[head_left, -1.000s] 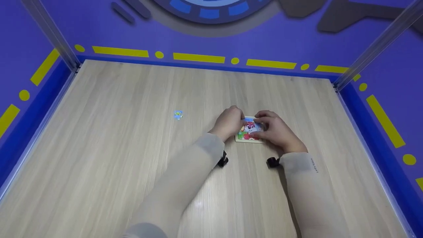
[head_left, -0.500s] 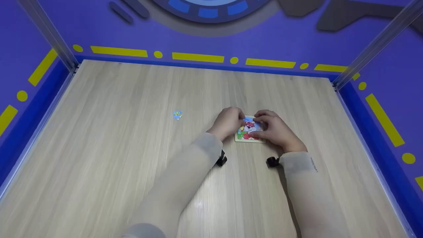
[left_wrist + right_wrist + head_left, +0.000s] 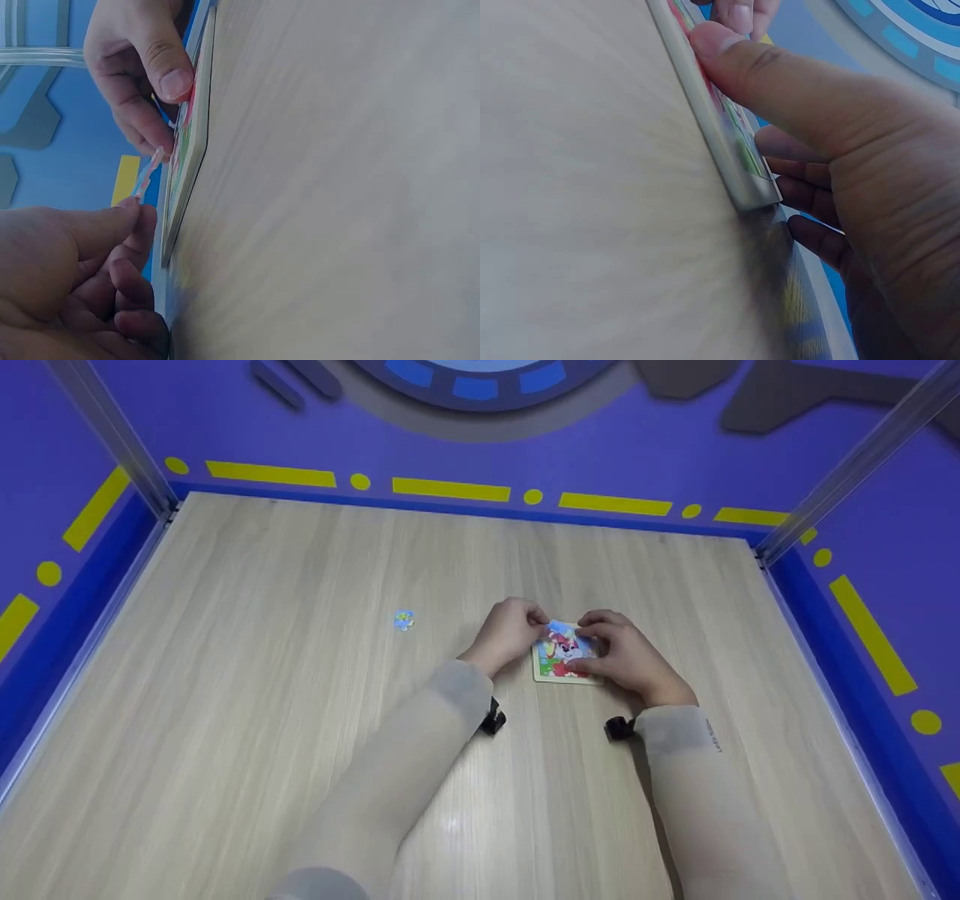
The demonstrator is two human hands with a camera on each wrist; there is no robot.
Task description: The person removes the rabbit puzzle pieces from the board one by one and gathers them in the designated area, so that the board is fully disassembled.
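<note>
A small jigsaw puzzle [image 3: 564, 651] in a pale wooden tray lies flat right of centre; its picture shows a red and white cartoon animal. At its upper left, my left hand [image 3: 510, 631] pinches a thin puzzle piece [image 3: 148, 177] between thumb and forefinger. In the left wrist view that piece is tilted, close over the picture. My right hand [image 3: 636, 657] holds the tray from the right, the thumb pressed on the picture and the fingers by the far and right edges. The hand covers the puzzle's right part.
A loose blue puzzle piece [image 3: 403, 619] with a yellow mark lies on the wooden table [image 3: 300, 697], left of the hands. Purple walls [image 3: 480, 457] with yellow stripes enclose the table at the back and sides. Black wrist cameras [image 3: 619, 728] sit low under the sleeves.
My left hand has shifted slightly left and up from the puzzle, uncovering more of the picture's left side. A piece now shows tilted at its fingertips. The right hand stays in place.
</note>
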